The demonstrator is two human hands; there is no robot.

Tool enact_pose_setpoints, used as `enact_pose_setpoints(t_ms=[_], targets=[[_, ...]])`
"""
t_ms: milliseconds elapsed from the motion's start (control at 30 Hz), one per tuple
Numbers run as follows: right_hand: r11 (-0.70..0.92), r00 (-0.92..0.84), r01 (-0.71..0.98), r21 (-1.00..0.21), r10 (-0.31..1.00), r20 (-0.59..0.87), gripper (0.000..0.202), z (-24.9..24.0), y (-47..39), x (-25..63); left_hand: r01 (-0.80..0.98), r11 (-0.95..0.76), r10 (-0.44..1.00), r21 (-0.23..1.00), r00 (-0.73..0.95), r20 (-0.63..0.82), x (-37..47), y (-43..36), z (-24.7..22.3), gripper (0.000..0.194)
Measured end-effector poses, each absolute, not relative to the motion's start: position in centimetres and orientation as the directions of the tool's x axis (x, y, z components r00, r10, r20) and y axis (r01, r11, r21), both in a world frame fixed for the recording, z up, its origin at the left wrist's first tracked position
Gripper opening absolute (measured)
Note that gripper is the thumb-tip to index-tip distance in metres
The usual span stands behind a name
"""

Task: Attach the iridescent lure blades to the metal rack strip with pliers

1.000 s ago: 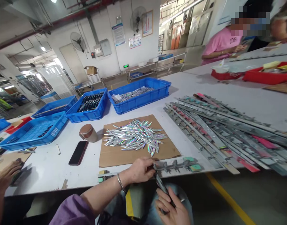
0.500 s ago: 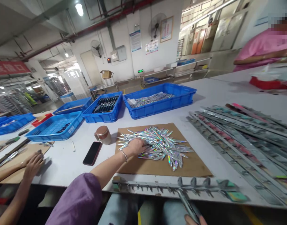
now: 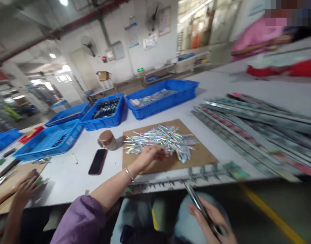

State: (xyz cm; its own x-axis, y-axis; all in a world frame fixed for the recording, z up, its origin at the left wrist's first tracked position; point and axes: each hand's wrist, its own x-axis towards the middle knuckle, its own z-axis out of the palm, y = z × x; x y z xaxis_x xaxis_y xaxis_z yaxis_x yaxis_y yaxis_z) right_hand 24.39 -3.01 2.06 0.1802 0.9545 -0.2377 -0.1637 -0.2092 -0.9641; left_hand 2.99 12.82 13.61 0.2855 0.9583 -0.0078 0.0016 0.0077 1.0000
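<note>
person, own body as seen from the head camera:
- left arm: purple sleeve (image 3: pixel 80 222), loose soft cloth, pushed up above the elbow; forearm bare below it.
- left wrist: thin silver bangle (image 3: pixel 129 174), plain and narrow, sitting just behind the left hand (image 3: pixel 150 155).
- right hand (image 3: pixel 212 220): bare, no ring or glove showing; blurred at the near edge.
- legs: light blue jeans (image 3: pixel 135 217) over the lap, partly in shadow.

L hand (image 3: pixel 147 156) pulled back to pile (image 3: pixel 162 142) edge; R hand (image 3: pixel 212 222) now visible.
</note>
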Motion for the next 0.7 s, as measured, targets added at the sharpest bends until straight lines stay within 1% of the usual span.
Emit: enact_pose_setpoints(t_ms=[33,100,200,267,333,367,467,533,567,600,633,667,700], targets=[[-0.183,0.200,-0.198,-0.963,0.954,-0.222,0.056,2.5,-3.1,23.8,-0.058,0.051,0.946,0.997,0.324,-0.029,3.2,12.6,13.4,0.042],[-0.166,0.180,-0.282,-0.945,0.958,-0.222,0.060,3.2,-3.0,22.7,-0.066,0.074,0.927,0.995,0.372,-0.044,3.3,12.6,12.7,0.045],[-0.163,0.169,-0.437,-0.885,0.951,-0.259,0.056,3.7,-2.8,21.4,0.097,-0.029,0.931,0.995,0.365,-0.009,3.5,12.5,11.3,0.039],[-0.154,0.187,-0.560,-0.814,0.934,-0.305,0.054,3.9,-2.8,20.8,0.216,-0.138,0.935,0.967,0.351,0.055,3.9,12.2,10.6,0.043],[-0.141,0.202,-0.605,-0.784,0.925,-0.323,0.054,4.1,-2.7,20.4,0.246,-0.190,0.930,0.950,0.354,0.095,4.5,11.6,10.1,0.044],[-0.140,0.206,-0.580,-0.802,0.928,-0.311,0.054,4.2,-2.7,20.3,0.232,-0.187,0.928,0.955,0.362,0.094,4.8,11.4,9.9,0.043],[-0.158,0.161,-0.391,-0.907,0.958,-0.237,0.052,4.4,-2.3,20.3,0.184,-0.139,0.930,0.973,0.361,0.065,5.3,10.7,9.5,0.039],[-0.134,0.140,-0.232,-0.963,0.975,-0.170,0.047,4.2,-2.0,20.3,0.187,-0.119,0.937,0.975,0.347,0.048,5.4,10.6,9.4,0.037],[-0.088,0.155,-0.118,-0.989,0.982,-0.106,0.044,3.9,-1.9,20.3,0.195,-0.112,0.940,0.974,0.340,0.040,5.3,10.5,9.3,0.036],[-0.021,0.180,0.037,-0.999,0.984,-0.014,0.040,3.6,-1.8,20.3,0.205,-0.106,0.941,0.973,0.336,0.032,5.3,10.5,9.3,0.036],[0.055,0.192,0.227,-0.972,0.976,0.100,0.036,3.3,-1.7,20.3,0.218,-0.103,0.941,0.971,0.336,0.025,5.3,10.6,9.4,0.036],[0.123,0.172,0.431,-0.894,0.961,0.215,0.035,3.0,-1.6,20.3,0.231,-0.105,0.941,0.967,0.336,0.022,5.2,10.6,9.4,0.036],[0.177,0.120,0.612,-0.771,0.942,0.312,0.036,2.7,-1.6,20.3,0.248,-0.111,0.940,0.963,0.340,0.021,5.3,10.6,9.5,0.036]])
